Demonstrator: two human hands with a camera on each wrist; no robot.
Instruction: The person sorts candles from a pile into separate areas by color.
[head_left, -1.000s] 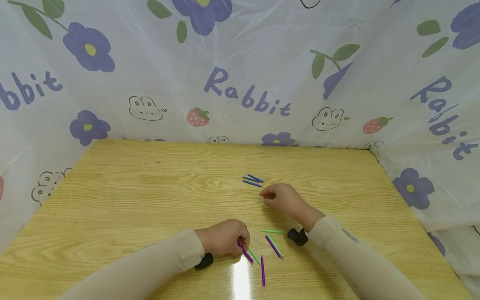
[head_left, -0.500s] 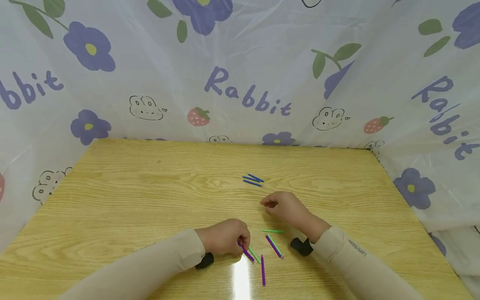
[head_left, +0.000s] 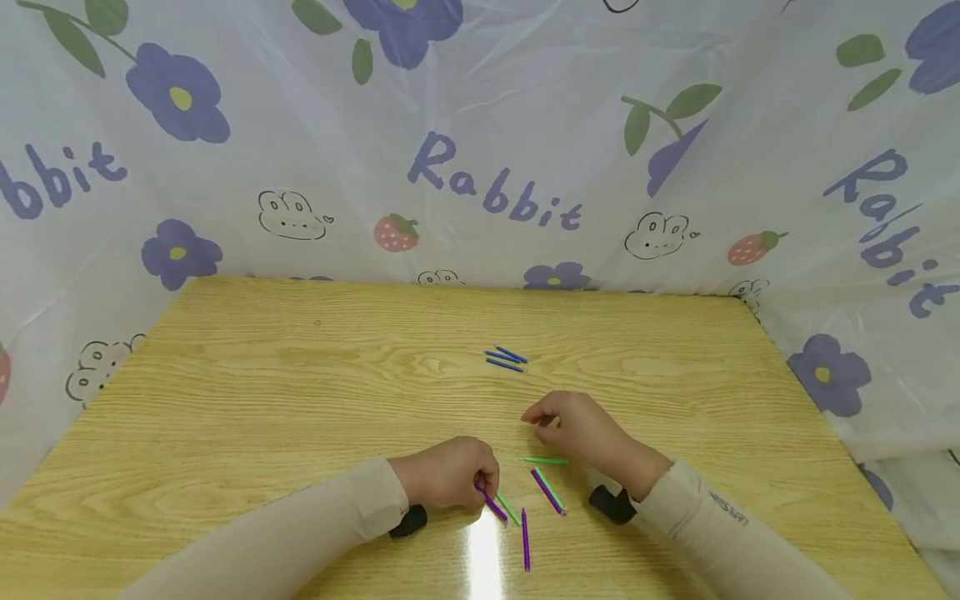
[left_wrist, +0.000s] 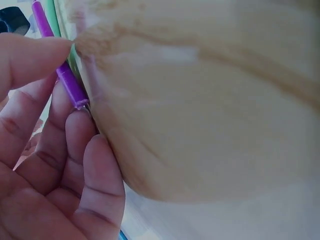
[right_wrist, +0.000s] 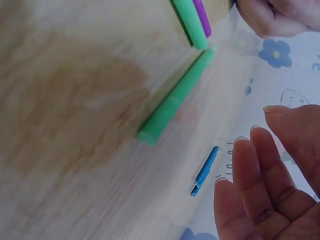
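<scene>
My left hand (head_left: 453, 472) rests low over the table and pinches a slim purple candle-like stick (left_wrist: 73, 85) between thumb and fingers. A green stick (head_left: 508, 509) lies beside the held one, touching or nearly so. My right hand (head_left: 581, 429) is above the table with relaxed, bent fingers and nothing between them. Just below it lies a lone green stick (right_wrist: 175, 97). Further down, a purple stick (head_left: 547, 491) and a green stick (head_left: 552, 488) lie side by side. Another purple stick (head_left: 527, 540) lies nearest the person.
Three blue sticks (head_left: 505, 365) lie together further back on the wooden table (head_left: 300, 375). A white curtain (head_left: 337, 150) printed with flowers and rabbits hangs behind and at the sides. Black wrist-worn pieces show below each cuff.
My right hand has drawn back from near the blue sticks towards the person, its fingers now above the lone green stick. The left hand and the sticks stay in place.
</scene>
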